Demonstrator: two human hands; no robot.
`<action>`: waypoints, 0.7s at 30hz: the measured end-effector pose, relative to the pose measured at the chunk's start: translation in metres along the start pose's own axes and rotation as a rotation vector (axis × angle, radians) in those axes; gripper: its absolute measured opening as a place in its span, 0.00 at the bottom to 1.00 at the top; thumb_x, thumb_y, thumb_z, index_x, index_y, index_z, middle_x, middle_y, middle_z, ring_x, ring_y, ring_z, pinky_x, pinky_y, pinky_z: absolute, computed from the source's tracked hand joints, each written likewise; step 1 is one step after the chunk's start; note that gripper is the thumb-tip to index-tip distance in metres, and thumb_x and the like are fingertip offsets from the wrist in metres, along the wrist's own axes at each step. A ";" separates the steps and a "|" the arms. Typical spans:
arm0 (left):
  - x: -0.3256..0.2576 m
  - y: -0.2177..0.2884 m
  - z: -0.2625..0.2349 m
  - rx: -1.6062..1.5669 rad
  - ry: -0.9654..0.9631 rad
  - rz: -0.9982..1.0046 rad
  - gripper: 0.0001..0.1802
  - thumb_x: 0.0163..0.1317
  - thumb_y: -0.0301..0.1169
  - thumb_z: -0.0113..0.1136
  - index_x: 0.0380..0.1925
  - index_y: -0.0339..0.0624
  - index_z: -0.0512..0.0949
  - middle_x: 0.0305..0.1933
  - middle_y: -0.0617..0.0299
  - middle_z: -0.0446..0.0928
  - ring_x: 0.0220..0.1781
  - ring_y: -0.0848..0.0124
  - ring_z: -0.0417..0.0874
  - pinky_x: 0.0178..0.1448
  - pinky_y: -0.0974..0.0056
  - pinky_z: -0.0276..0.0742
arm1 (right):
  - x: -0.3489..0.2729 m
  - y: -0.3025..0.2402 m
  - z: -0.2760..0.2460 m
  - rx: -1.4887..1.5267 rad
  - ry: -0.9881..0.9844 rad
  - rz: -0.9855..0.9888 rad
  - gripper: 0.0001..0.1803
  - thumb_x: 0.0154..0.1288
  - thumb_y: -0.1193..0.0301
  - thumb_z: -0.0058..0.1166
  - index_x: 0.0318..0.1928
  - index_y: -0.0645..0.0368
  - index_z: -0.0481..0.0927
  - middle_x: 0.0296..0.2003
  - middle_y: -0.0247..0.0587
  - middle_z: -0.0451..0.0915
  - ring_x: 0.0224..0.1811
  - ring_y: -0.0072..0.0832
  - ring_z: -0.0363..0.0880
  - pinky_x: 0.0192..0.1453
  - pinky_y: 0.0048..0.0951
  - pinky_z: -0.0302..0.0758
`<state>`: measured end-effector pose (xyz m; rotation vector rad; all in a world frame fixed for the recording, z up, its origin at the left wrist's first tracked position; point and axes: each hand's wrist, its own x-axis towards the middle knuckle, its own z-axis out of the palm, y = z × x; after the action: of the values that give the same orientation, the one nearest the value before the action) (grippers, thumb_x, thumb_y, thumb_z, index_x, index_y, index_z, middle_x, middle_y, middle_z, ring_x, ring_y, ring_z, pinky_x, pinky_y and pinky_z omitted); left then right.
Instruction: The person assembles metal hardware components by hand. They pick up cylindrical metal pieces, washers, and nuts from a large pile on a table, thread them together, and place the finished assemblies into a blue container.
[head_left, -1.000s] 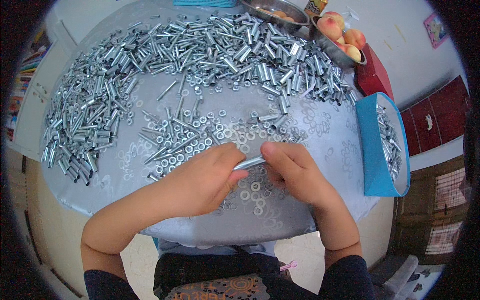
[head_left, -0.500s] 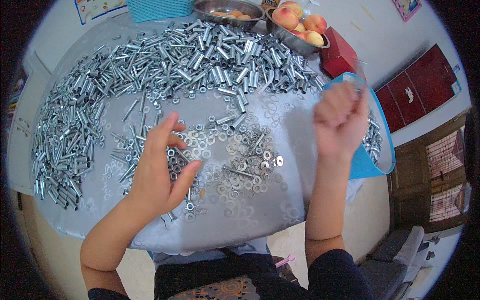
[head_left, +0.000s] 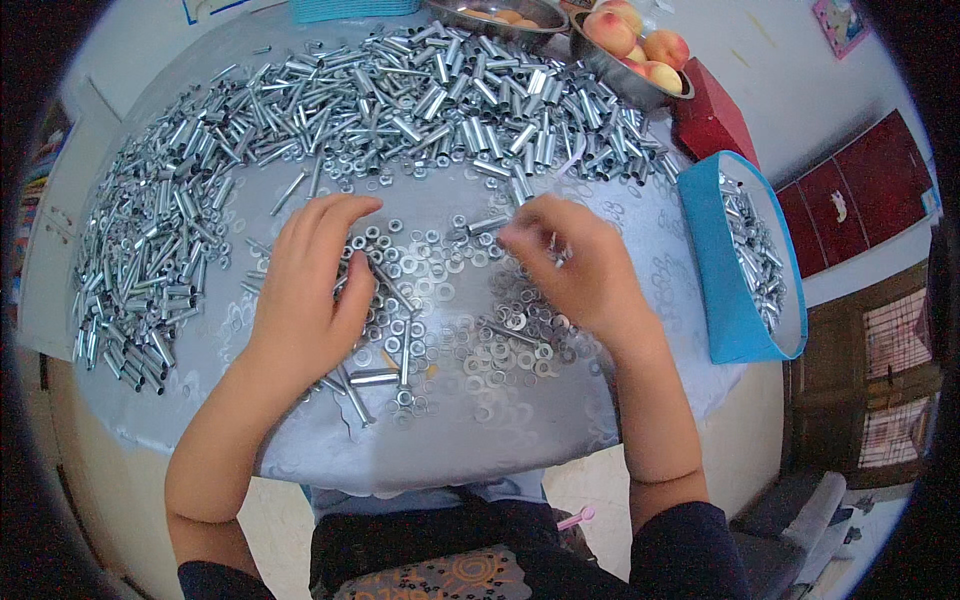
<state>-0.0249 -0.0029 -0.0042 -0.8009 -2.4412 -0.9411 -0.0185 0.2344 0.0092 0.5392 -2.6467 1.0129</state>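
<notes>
My left hand (head_left: pixel 312 285) hovers over a loose heap of nuts (head_left: pixel 385 255) and bolts, its fingers curved and its thumb apart, with nothing seen in it. A long bolt (head_left: pixel 395 287) lies beside that thumb. My right hand (head_left: pixel 580 265) reaches in over the middle of the table, fingers bent down at the end of a shiny metal sleeve (head_left: pixel 488 226). Its fingertips are blurred and partly hidden, so any grip is unclear. Below it are flat washers (head_left: pixel 485 365) and a bolt (head_left: pixel 515 332). Nearer me lie another sleeve (head_left: pixel 374 377) and more bolts (head_left: pixel 355 400).
A big bank of metal sleeves and bolts (head_left: pixel 440 100) curves along the far and left sides. At right stands a blue fabric bin (head_left: pixel 712 270) holding metal fasteners (head_left: pixel 757 260). Behind are a bowl of peaches (head_left: pixel 640 85), a bowl of eggs (head_left: pixel 540 38), and a red box (head_left: pixel 712 110).
My right hand has come from above the blue bin leftward to the sleeves at mid-table. My left hand stays over the nuts and bolts. The whole view has shifted slightly.
</notes>
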 end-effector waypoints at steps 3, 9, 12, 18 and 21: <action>0.003 -0.006 -0.008 0.113 -0.005 0.072 0.18 0.45 0.17 0.48 0.40 0.38 0.71 0.42 0.51 0.70 0.45 0.55 0.70 0.50 0.57 0.65 | 0.000 -0.002 0.012 -0.054 -0.138 -0.248 0.08 0.53 0.75 0.54 0.35 0.61 0.74 0.31 0.42 0.75 0.35 0.35 0.73 0.41 0.31 0.69; 0.005 -0.017 -0.019 0.038 -0.207 0.108 0.15 0.41 0.16 0.49 0.32 0.40 0.75 0.36 0.58 0.74 0.46 0.58 0.72 0.51 0.58 0.66 | 0.005 0.007 0.025 -0.321 -0.018 -0.220 0.14 0.54 0.73 0.50 0.44 0.60 0.73 0.43 0.46 0.73 0.47 0.41 0.70 0.51 0.37 0.65; 0.004 -0.019 -0.016 0.028 -0.253 0.109 0.16 0.41 0.15 0.50 0.32 0.41 0.75 0.38 0.59 0.76 0.48 0.58 0.72 0.51 0.57 0.66 | 0.004 0.010 0.027 -0.274 -0.053 -0.178 0.15 0.53 0.74 0.51 0.44 0.60 0.72 0.43 0.47 0.73 0.47 0.42 0.70 0.52 0.37 0.65; 0.001 -0.020 -0.007 0.045 -0.277 0.259 0.13 0.45 0.21 0.55 0.33 0.43 0.76 0.37 0.60 0.76 0.47 0.60 0.73 0.49 0.58 0.68 | 0.001 0.003 0.024 -0.204 -0.139 -0.170 0.12 0.49 0.78 0.53 0.37 0.60 0.74 0.36 0.44 0.73 0.46 0.42 0.68 0.53 0.36 0.64; -0.002 -0.017 -0.002 0.029 -0.316 0.293 0.12 0.46 0.23 0.56 0.34 0.45 0.77 0.37 0.61 0.76 0.45 0.61 0.73 0.49 0.59 0.68 | 0.000 0.002 0.024 -0.204 -0.157 -0.189 0.11 0.48 0.78 0.54 0.36 0.59 0.74 0.35 0.42 0.73 0.46 0.41 0.67 0.53 0.36 0.64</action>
<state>-0.0340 -0.0151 -0.0120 -1.3412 -2.4896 -0.7105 -0.0217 0.2191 -0.0096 0.8327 -2.7272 0.6615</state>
